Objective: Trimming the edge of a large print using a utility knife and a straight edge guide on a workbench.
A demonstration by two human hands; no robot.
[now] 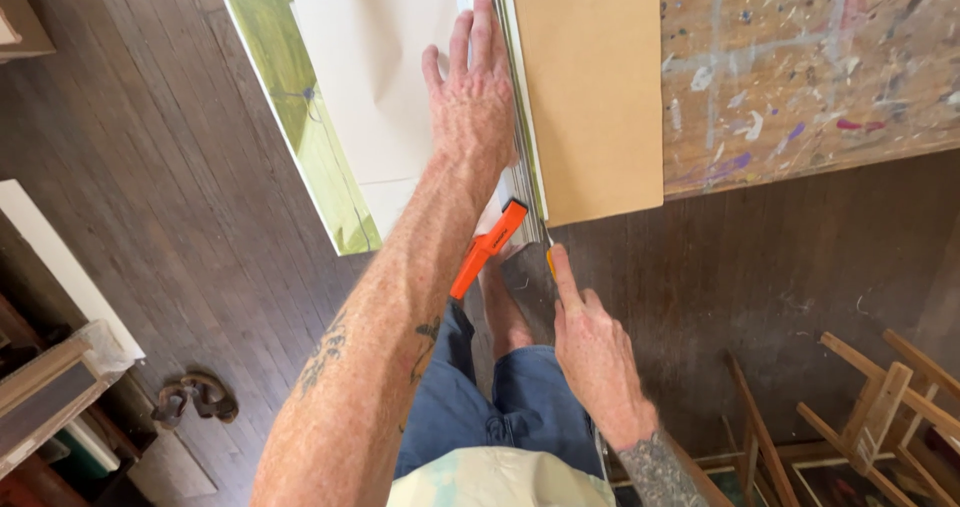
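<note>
the metal straightedge point(522, 157) is pinned lengthwise by the flat, open left hand point(470, 97); a small knife point(549, 257) is gripped by the right hand point(590, 347) at its near end.

Art studio or workshop, paint-splattered wooden surface point(800, 67), worn dark plank floor point(150, 167), bare wooden easel frames point(870, 407) stood nearby

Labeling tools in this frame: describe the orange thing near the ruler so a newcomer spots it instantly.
Start at the paint-splattered table, then go to the brown board overhanging its near edge, with the metal straightedge along the board's left side under the left hand. At the straightedge's near end an orange handle slants down toward the blue shorts. It is the only bright orange bar there, far larger than the small yellowish knife tip at the right hand.
</note>
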